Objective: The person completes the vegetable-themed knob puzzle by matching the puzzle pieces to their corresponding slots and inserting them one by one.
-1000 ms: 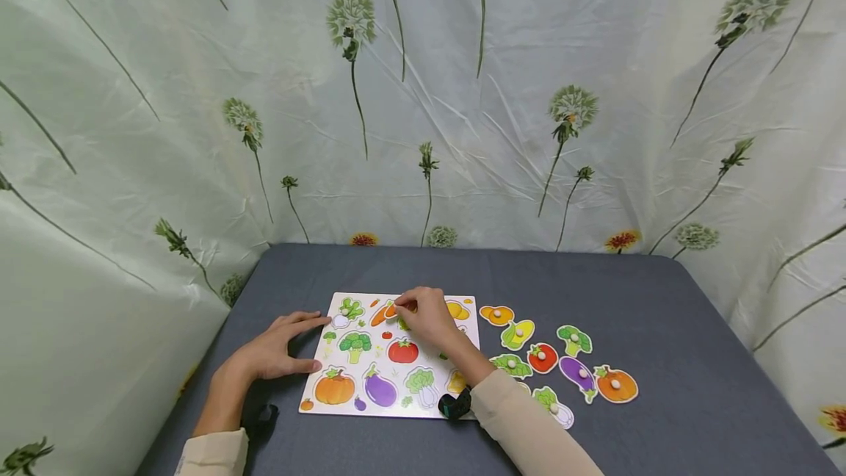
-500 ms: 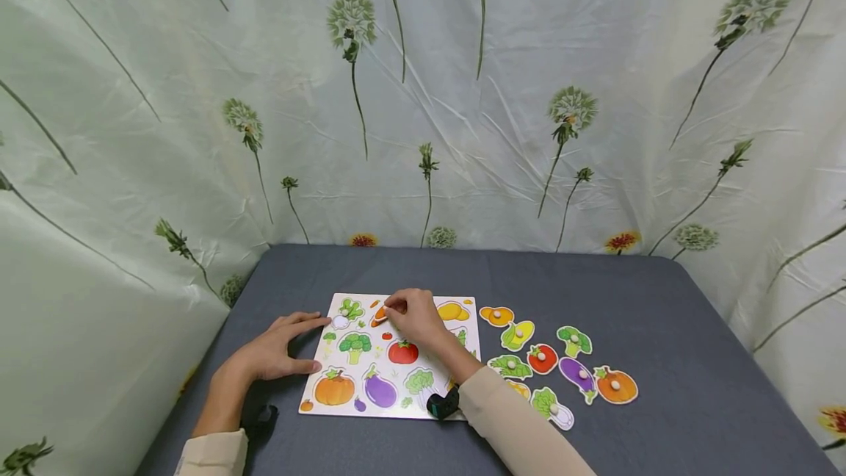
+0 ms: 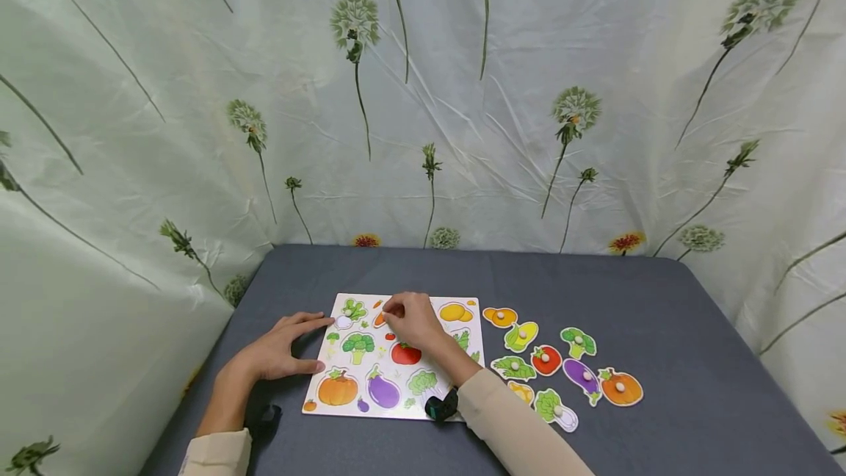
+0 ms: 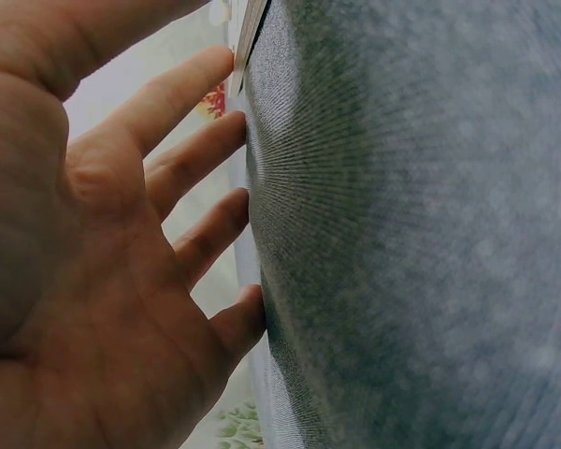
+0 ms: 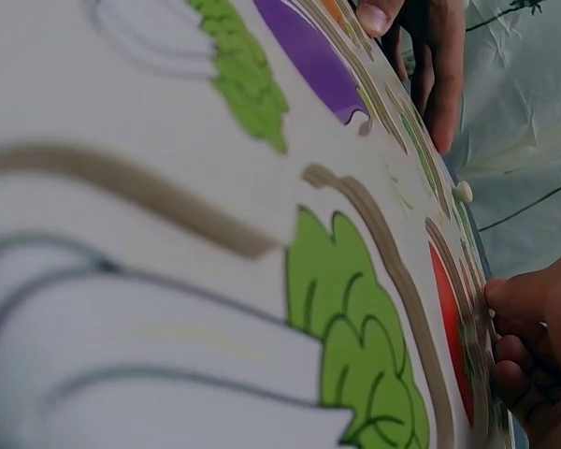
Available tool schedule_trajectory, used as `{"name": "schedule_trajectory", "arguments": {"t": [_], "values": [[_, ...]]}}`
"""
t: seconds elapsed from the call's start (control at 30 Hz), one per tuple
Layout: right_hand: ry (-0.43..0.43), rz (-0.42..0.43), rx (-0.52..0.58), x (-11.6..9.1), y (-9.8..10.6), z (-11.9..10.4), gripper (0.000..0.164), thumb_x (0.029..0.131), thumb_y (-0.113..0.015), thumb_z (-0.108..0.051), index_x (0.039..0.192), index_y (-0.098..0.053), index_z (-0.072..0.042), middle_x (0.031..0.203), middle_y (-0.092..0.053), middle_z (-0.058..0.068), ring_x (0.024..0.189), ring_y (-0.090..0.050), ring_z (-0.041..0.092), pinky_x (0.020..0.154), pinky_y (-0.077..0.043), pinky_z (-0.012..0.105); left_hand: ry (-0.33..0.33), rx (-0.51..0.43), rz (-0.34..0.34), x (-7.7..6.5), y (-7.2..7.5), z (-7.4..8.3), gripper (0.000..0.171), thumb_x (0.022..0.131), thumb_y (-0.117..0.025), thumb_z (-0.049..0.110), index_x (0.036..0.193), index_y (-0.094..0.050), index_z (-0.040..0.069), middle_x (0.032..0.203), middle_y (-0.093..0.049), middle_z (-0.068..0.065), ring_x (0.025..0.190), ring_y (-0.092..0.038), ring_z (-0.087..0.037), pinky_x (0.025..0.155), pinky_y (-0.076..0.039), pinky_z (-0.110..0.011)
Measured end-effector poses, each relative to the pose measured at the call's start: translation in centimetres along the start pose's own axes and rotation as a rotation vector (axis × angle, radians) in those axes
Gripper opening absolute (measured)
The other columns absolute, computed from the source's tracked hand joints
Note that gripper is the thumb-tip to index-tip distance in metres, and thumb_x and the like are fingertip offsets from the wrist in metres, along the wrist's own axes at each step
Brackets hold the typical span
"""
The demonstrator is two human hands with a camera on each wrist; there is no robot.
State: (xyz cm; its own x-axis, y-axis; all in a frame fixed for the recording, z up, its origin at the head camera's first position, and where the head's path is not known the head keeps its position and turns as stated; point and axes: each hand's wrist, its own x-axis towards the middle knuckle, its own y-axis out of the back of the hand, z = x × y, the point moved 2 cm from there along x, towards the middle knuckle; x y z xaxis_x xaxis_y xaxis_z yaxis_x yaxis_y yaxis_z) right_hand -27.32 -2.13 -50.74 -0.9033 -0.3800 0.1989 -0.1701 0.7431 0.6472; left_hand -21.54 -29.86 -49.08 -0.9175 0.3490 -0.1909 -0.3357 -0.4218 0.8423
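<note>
A white vegetable puzzle board lies flat on the table. My left hand rests at its left edge, thumb and fingers spread, with fingertips right at the rim; the left wrist view shows that hand with its fingers extended. Near the board's top edge, my right hand pinches a carrot puzzle piece over the carrot spot. The fingers cover most of this piece and its knob. In the right wrist view the right hand is low at the board surface, fingertips together.
Right of the board lie several knobbed pieces, among them a tomato, an eggplant, a pumpkin and a broccoli. A white radish piece sits in the board's top left corner. Flowered cloth hangs behind the table.
My right hand has moved slightly left with the carrot piece, then stayed over the carrot spot. The left hand has kept its place at the board's edge.
</note>
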Motion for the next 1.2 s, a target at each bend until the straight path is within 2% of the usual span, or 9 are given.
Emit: {"name": "schedule_trajectory", "arguments": {"t": [0.27, 0.83, 1.2], "values": [[-0.003, -0.015, -0.007, -0.05, -0.24, 0.00, 0.008, 0.095, -0.073, -0.014, 0.097, -0.080, -0.012, 0.084, -0.073, -0.002, 0.072, -0.058, 0.005, 0.065, -0.050, 0.020, -0.006, -0.012, -0.002, 0.14, -0.34, -0.21, 0.085, 0.078, -0.084, 0.053, 0.153, -0.052, 0.027, 0.158, -0.043, -0.015, 0.142, -0.036, -0.044, 0.107, -0.036, -0.075], [0.006, 0.034, -0.014, -0.21, -0.51, -0.06, 0.006, 0.094, -0.074, -0.013, 0.097, -0.079, -0.011, 0.084, -0.073, -0.002, 0.072, -0.056, 0.005, 0.065, -0.048, 0.019, -0.010, 0.002, 0.008, 0.19, -0.03, -0.19, 0.086, 0.077, -0.084, 0.053, 0.152, -0.053, 0.025, 0.157, -0.044, -0.017, 0.142, -0.037, -0.045, 0.105, -0.037, -0.076], [-0.019, 0.032, 0.077, -0.66, 0.20, 0.15, 0.010, 0.092, -0.075, -0.009, 0.101, -0.078, -0.008, 0.088, -0.074, 0.000, 0.075, -0.061, 0.005, 0.069, -0.053, 0.019, -0.035, 0.008, 0.007, 0.15, 0.06, -0.17, 0.085, 0.079, -0.084, 0.051, 0.152, -0.052, 0.024, 0.157, -0.044, -0.017, 0.141, -0.037, -0.045, 0.105, -0.038, -0.075]]}}
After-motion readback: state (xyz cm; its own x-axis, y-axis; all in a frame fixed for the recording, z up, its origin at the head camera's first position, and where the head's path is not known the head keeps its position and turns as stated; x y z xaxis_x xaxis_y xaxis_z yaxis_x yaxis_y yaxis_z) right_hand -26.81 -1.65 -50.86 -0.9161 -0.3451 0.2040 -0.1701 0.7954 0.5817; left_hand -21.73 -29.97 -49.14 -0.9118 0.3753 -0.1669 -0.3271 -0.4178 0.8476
